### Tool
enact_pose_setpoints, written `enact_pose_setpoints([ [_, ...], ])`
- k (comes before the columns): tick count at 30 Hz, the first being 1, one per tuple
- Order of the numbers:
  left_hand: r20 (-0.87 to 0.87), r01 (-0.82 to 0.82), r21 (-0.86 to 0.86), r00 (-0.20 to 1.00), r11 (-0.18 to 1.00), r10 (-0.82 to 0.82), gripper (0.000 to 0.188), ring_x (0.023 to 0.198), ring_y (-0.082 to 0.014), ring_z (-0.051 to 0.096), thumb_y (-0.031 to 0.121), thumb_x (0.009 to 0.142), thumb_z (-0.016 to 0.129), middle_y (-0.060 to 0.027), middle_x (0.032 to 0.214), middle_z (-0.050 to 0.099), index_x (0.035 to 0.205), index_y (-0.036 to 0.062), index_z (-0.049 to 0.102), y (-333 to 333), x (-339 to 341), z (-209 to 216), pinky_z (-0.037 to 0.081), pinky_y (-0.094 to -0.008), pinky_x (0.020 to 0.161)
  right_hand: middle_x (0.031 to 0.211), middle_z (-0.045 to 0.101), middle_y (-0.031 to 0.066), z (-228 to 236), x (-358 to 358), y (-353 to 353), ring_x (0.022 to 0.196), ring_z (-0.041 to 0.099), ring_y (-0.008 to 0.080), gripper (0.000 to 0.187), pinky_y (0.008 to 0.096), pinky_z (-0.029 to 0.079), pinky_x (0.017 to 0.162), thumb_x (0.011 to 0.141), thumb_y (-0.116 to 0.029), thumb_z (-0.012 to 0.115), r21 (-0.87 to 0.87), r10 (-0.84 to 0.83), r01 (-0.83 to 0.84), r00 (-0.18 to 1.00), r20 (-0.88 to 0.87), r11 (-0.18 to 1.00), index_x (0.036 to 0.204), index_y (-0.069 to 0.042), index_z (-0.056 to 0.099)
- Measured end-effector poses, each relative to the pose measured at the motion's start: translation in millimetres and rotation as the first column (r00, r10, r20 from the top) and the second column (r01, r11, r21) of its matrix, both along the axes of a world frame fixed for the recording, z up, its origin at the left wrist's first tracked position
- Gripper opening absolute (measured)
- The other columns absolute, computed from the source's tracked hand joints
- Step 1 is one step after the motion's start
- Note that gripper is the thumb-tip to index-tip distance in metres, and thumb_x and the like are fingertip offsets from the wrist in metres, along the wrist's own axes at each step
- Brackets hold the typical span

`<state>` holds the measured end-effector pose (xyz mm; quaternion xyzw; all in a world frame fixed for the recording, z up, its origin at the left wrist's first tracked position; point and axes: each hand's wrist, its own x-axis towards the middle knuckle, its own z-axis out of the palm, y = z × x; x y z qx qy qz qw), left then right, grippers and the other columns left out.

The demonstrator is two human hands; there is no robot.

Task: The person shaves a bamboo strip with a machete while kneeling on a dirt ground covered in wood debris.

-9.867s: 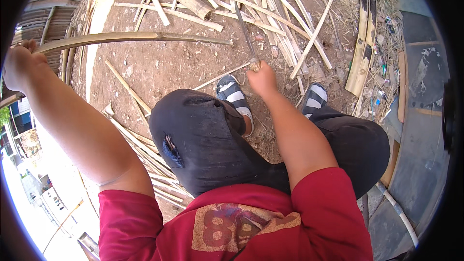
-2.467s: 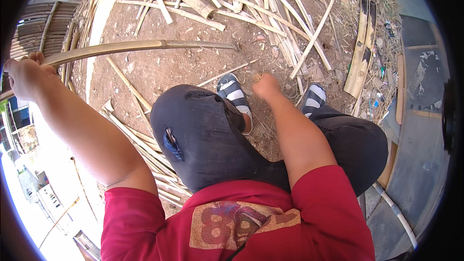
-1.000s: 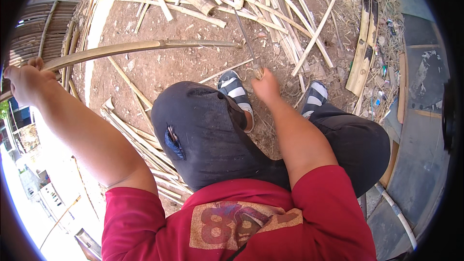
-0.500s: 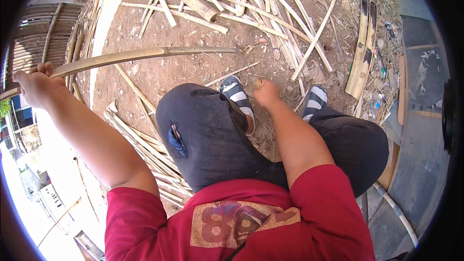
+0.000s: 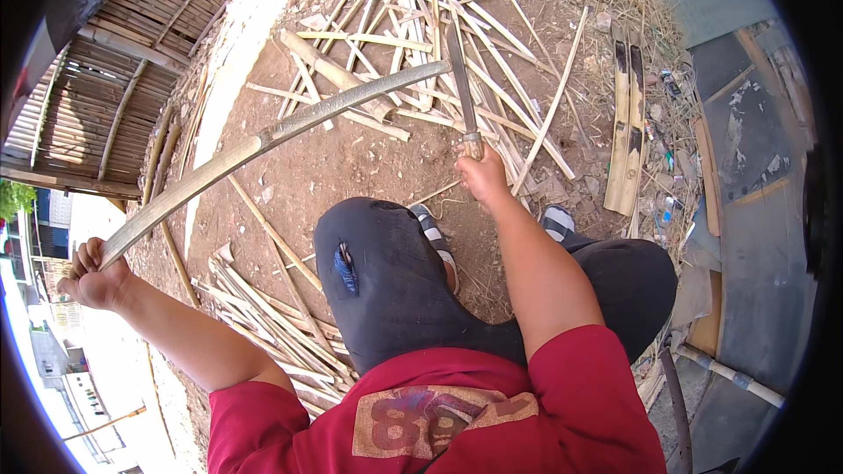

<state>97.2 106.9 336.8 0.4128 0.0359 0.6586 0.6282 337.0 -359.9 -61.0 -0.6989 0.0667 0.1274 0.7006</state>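
My left hand (image 5: 95,279), out at the far left, is closed round the near end of a long split bamboo strip (image 5: 353,99). The strip slants up and to the right, and its far end meets the blade of a machete (image 5: 463,92). My right hand (image 5: 483,177), in front of my feet, grips the machete's wooden handle. The blade points away from me. Whether the edge has entered the strip or only crosses it, I cannot tell.
Loose bamboo strips (image 5: 518,92) and a thick bamboo pole (image 5: 338,70) lie on the dirt ahead. Another bundle of strips (image 5: 263,312) is by my left knee. Two wide split bamboo pieces (image 5: 623,136) lie at right, near dark sheets (image 5: 746,114). A slatted bamboo wall (image 5: 97,105) stands at left.
The bamboo strip has gone from nearly level to a slant, its far end now farther from me. My right hand has moved forward, and the machete blade now shows plainly.
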Motion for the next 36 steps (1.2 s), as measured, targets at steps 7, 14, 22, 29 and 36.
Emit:
enact_pose_setpoints([
  [7,0.156,0.006,-0.131,0.988,0.991,0.015,0.067,0.046,-0.0138,0.025,0.07,0.1,0.036,0.0021,0.056,0.027,0.061,0.0167,0.025,25,-69,0,0.028,-0.0261,0.043,0.08,0.062,0.0057,129,7,-25,0.054,0.055,0.0122,0.03,0.0291,0.047,0.049,0.09,-0.02,0.072,0.229,-0.257,0.235,0.964,0.073,0.945,0.111,-0.003,0.058],
  [14,0.221,0.109,-0.222,0.973,0.969,-0.059,0.07,0.045,-0.0139,0.024,0.074,0.1,0.031,0.0017,0.053,0.025,0.06,0.0168,0.024,32,-88,-31,0.028,-0.027,0.043,0.095,0.064,0.0086,197,13,-66,0.053,0.049,0.0107,0.032,0.0271,0.046,0.049,0.094,-0.021,0.073,0.403,-0.368,0.322,0.929,0.04,0.857,0.112,-0.003,0.054],
  [22,0.311,0.298,-0.258,0.926,0.919,-0.213,0.071,0.047,-0.0138,0.027,0.077,0.098,0.028,0.001,0.056,0.027,0.062,0.0155,0.027,45,-60,-81,0.026,-0.0264,0.043,0.108,0.062,0.0114,223,16,-102,0.057,0.048,0.0112,0.034,0.0256,0.044,0.048,0.094,-0.026,0.074,0.455,-0.362,0.323,0.932,-0.003,0.83,0.112,-0.006,0.054],
  [29,0.341,0.478,-0.131,0.844,0.869,-0.413,0.075,0.048,-0.0145,0.028,0.082,0.094,0.019,0.0004,0.056,0.028,0.06,0.016,0.027,69,-49,-118,0.027,-0.0275,0.043,0.094,0.062,0.0066,231,12,-107,0.056,0.053,0.011,0.028,0.0261,0.046,0.05,0.09,-0.012,0.074,0.594,-0.522,0.357,0.844,0.127,0.721,0.109,-0.003,0.055],
  [36,0.433,0.568,-0.207,0.784,0.797,-0.446,0.076,0.049,-0.016,0.032,0.082,0.096,0.022,-0.0014,0.057,0.032,0.06,0.0148,0.031,65,-37,-153,0.03,-0.0298,0.045,0.088,0.059,0.0049,259,1,-116,0.054,0.051,0.0119,0.027,0.0269,0.046,0.051,0.088,-0.004,0.072,0.693,-0.522,0.278,0.837,0.166,0.666,0.107,-0.006,0.053],
])
